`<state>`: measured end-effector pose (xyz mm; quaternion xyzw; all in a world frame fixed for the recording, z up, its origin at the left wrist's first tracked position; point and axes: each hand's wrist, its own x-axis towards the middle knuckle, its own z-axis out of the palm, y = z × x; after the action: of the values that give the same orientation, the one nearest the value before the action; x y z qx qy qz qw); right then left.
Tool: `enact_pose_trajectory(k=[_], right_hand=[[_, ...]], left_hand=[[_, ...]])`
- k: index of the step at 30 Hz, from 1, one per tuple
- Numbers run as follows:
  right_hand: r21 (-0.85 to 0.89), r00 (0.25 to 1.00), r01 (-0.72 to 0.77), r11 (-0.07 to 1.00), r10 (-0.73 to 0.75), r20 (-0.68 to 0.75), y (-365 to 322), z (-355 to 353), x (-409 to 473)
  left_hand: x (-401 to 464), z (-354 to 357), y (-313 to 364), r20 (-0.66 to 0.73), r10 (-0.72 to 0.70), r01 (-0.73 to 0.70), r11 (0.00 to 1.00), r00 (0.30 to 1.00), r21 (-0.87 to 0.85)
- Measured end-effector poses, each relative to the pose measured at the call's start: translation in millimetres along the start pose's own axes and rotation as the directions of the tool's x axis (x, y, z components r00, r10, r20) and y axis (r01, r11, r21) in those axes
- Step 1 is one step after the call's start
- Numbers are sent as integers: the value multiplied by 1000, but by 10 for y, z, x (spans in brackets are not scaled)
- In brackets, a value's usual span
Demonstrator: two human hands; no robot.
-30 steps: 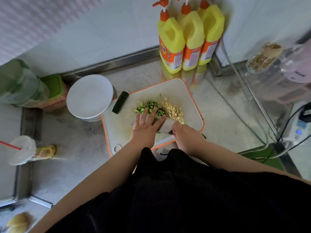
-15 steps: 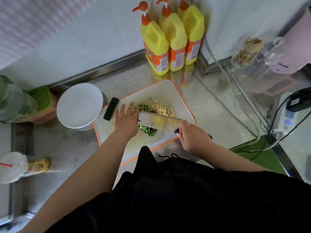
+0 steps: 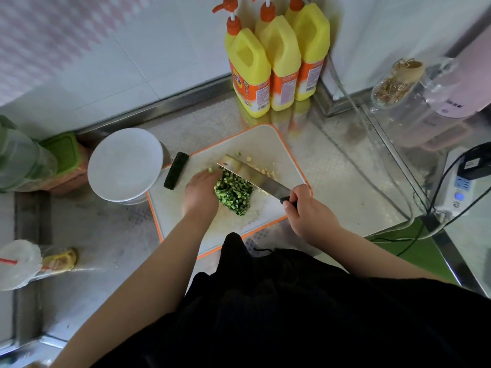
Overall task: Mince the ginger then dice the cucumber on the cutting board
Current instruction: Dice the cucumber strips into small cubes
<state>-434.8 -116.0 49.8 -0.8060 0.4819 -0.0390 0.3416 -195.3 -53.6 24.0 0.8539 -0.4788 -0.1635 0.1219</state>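
Gripping one knife [image 3: 255, 179] — right hand [image 3: 308, 212] | left hand [image 3: 200, 193] cupped against diced cucumber [image 3: 233, 193] | three bottles [image 3: 248, 73]

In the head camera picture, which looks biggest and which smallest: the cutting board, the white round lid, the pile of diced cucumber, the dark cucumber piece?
Largest to smallest, as seen:
1. cutting board
2. white round lid
3. pile of diced cucumber
4. dark cucumber piece
The last two look fairly close; the pile looks somewhat larger.
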Motion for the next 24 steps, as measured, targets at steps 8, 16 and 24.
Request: enact_pose_trajectory(k=[8,16,24], right_hand=[[64,1000,-9,998,8,12,-85,30,43],[85,1000,-9,996,7,22,-161,34,101],[169,998,24,985,-13,-61,-193,37,130]], left_hand=[[0,18,85,105,-78,70,995,991,76],[-62,70,-8,11,67,-68,997,998,43],[-41,101,-107,-158,-10,-20,982,987,-186]])
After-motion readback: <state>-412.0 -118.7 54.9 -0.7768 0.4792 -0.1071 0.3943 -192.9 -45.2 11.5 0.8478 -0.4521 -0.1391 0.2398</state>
